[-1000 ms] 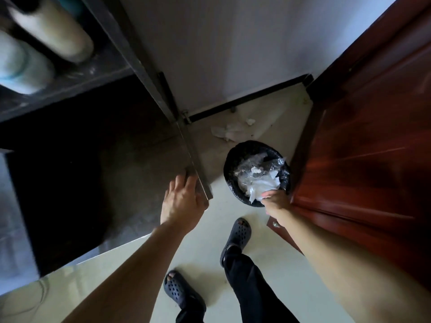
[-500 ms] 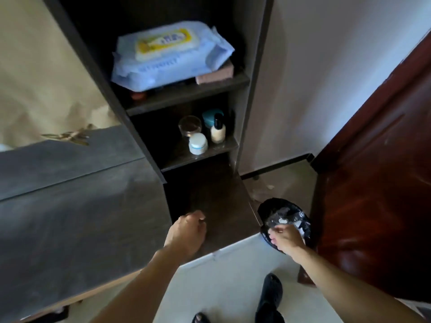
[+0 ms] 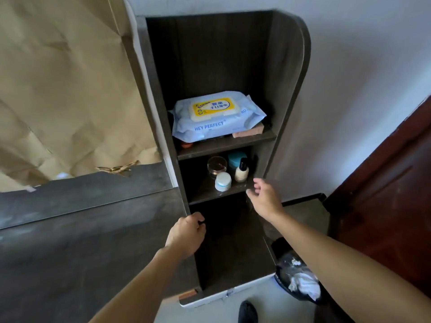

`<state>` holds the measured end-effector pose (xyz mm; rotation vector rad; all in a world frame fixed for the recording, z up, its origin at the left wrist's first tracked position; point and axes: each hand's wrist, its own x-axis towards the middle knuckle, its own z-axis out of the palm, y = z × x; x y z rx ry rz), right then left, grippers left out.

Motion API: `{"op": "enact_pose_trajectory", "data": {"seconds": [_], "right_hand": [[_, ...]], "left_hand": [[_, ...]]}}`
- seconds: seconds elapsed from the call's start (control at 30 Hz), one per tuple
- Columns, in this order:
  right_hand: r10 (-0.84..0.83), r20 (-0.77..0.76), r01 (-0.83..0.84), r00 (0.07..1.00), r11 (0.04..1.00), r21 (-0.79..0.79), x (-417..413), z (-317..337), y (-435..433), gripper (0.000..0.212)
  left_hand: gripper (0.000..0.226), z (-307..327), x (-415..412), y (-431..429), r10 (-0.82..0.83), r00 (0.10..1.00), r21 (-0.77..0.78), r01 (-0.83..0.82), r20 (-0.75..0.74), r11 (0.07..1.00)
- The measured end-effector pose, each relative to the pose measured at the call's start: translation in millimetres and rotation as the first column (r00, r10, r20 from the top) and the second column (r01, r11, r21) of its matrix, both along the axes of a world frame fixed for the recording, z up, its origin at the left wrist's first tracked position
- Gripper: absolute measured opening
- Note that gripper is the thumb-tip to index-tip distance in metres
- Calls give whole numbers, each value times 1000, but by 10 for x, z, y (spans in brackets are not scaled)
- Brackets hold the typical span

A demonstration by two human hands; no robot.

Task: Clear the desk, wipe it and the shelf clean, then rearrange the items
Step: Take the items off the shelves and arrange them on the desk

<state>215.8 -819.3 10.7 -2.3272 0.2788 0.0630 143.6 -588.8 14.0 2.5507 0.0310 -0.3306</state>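
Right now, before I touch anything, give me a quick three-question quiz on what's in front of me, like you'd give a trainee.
1. True or false: the pack of wipes lies on the shelf above the small jars.
2. What is in the bin? A) crumpled white paper B) bottles C) shoes
3. Which hand reaches, fingers open, toward the lower shelf of the shelf unit?
Key: 1 true; 2 A; 3 the right hand.
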Motion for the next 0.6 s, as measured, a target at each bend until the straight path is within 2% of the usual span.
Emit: {"op": "enact_pose_trajectory", "data": {"seconds": [0.1, 0.17, 0.27, 0.43, 0.53, 0.6], "right_hand": [[-25, 1, 25, 1000, 999, -40, 429, -44, 141, 73], [-80, -1, 80, 997, 996, -49, 651, -117, 202, 78], [-142, -20, 141, 990, 989, -52, 877, -213, 262, 69], [-156, -59, 150, 986, 984, -94, 1019, -352, 267, 49], [-137, -27, 133, 990, 985, -106, 958, -405, 198, 46], [-111, 40, 114, 993, 991, -75, 831, -421, 109, 44]], "left_hand": [[28, -46, 137, -26, 54, 999, 0, -54, -7, 999], [28, -94, 229, -43, 96, 995, -6, -96, -15, 995], [29, -182, 360, -89, 137, 990, -15, -137, -29, 990], [29, -285, 559, -233, 189, 981, -23, -190, -54, 982], [31, -281, 737, -350, 199, 980, -33, -199, -3, 979], [41, -267, 883, -467, 189, 981, -32, -187, 52, 982]]}}
